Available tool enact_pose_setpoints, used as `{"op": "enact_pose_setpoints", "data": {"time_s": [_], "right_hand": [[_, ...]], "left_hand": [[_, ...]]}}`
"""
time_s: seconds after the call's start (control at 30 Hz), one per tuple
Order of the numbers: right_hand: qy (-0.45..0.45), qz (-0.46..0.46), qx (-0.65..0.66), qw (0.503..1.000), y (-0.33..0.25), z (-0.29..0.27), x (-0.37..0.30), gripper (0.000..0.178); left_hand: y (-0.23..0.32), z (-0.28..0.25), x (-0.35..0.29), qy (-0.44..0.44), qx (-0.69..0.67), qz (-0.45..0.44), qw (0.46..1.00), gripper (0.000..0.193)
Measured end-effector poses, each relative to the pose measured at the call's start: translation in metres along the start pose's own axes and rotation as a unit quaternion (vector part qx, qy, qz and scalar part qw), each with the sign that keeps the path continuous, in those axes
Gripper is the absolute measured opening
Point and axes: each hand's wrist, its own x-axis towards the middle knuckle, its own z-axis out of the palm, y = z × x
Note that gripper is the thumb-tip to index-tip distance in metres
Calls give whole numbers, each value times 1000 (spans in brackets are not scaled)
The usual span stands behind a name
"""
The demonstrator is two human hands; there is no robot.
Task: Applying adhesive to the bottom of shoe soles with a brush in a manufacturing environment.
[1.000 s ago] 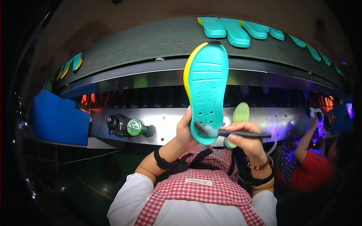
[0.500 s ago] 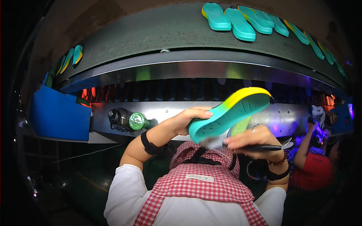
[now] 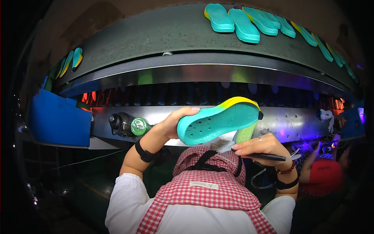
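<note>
My left hand (image 3: 176,121) grips the rounded end of a turquoise shoe sole (image 3: 214,121) from its left side. The sole's far end is yellow-edged, with a small black patch, and its dotted face is turned toward me. In my right hand (image 3: 265,146) is a brush (image 3: 223,146) with a dark handle, its bristles pointing left. Those bristles sit just below the sole's lower edge; whether they touch it I cannot tell. A light green sole-shaped piece (image 3: 245,133) shows behind, between the sole and my right hand, partly covered.
Turquoise and yellow soles (image 3: 243,25) lie on the grey conveyor belt (image 3: 148,39), more at its far left. A dark bottle (image 3: 124,124) and a green-lidded container (image 3: 139,126) stand on the metal ledge (image 3: 165,113). A blue box (image 3: 60,121) is at left; a co-worker's red garment (image 3: 326,175) at right.
The turquoise sole has shifted left and turned so more of its dotted face shows. My left hand moved left with it. The brush, blurred before, now looks sharper and stays nearly in place.
</note>
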Motion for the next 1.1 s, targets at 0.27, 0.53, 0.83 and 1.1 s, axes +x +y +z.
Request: {"op": "enact_pose_setpoints", "data": {"time_s": [0.27,0.53,0.83,1.1], "right_hand": [[40,9,-36,999,5,13,-11,23],[195,53,-39,979,11,20,13,21],[192,-87,-214,954,24,56,22,22],[247,-6,-72,966,8,23,30,19]], "left_hand": [[-2,-12,-14,35,29,87,995,60],[-66,-5,59,3,-303,200,932,97],[-74,-5,67,78,-284,221,930,94],[-57,22,58,14,-353,255,900,87]]}}
